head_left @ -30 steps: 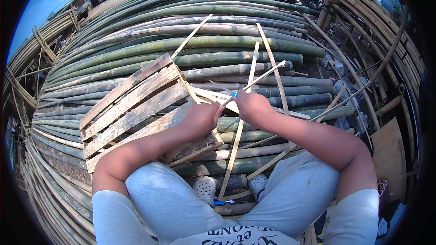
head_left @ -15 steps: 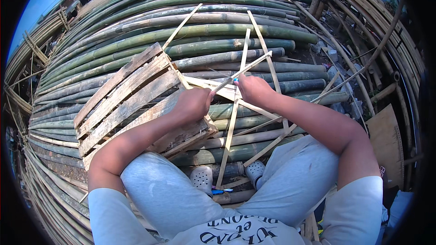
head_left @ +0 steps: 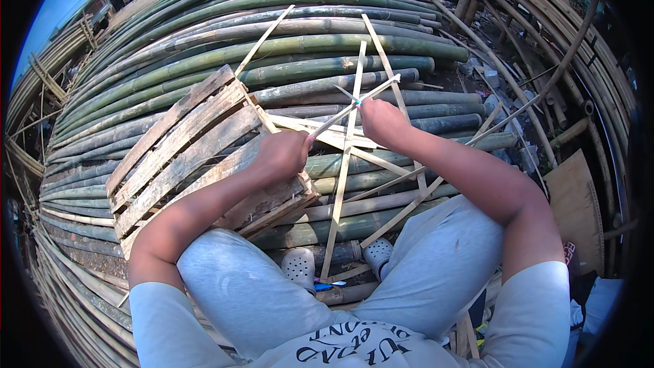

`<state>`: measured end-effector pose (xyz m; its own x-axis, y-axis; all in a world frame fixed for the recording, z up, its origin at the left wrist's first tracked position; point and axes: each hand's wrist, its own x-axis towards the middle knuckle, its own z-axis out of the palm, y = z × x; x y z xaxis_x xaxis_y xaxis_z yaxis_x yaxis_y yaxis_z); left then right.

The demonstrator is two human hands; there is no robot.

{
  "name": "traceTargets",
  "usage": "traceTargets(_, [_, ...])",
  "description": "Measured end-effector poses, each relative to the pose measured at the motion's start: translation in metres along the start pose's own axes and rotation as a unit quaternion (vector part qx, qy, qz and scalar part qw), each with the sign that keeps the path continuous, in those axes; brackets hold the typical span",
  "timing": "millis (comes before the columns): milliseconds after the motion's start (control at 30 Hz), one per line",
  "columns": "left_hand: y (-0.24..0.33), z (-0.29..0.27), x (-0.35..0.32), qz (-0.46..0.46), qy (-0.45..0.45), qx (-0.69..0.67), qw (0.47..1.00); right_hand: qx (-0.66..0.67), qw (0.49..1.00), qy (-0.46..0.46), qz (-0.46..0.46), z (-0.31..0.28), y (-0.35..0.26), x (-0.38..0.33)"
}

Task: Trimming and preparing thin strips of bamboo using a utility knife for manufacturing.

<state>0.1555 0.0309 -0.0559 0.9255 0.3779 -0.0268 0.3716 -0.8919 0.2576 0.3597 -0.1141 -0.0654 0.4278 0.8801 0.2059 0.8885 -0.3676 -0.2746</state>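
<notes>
My left hand (head_left: 283, 155) is closed around the near end of a pale bamboo strip (head_left: 332, 121), which slants up and to the right. A small knife is in my closed right hand (head_left: 383, 123). Its thin blade (head_left: 346, 93) points up and left beyond the strip, and a bit of blue shows by my fingers. Most of the handle is hidden. Under my hands, several loose bamboo strips (head_left: 339, 197) lie crossed over one another. Beside my left forearm a slatted wooden pallet (head_left: 184, 140) rests tilted on the poles.
Rows of green bamboo poles (head_left: 286, 46) cover the ground ahead. More poles (head_left: 538, 20) are stacked at the far right, behind an upright post. A plywood sheet (head_left: 578, 211) leans at the right. A small blue object (head_left: 323, 286) lies between my shoes.
My right hand has turned and moved slightly; the knife blade, earlier lying along the strip toward my left hand, now points up and away. The view has shifted a little.
</notes>
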Motion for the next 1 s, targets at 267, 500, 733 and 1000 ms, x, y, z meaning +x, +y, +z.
traceTargets(267, [0.008, -0.013, -0.003, -0.037, -0.047, -0.059, 0.996, -0.022, 0.999, -0.034, 0.001, -0.007, 0.01, 0.007])
traceTargets(500, [0.001, -0.01, -0.003, -0.029, -0.054, -0.032, 0.998, 0.015, 0.997, -0.08, 0.013, -0.006, -0.006, 0.0])
traceTargets(733, [0.007, -0.012, 0.003, -0.037, -0.061, -0.069, 0.995, 0.015, 0.998, -0.057, -0.031, -0.002, -0.017, -0.006])
traceTargets(1000, [0.002, -0.012, -0.004, -0.046, -0.051, -0.058, 0.996, 0.006, 0.998, -0.013, 0.068, -0.009, 0.011, 0.009])
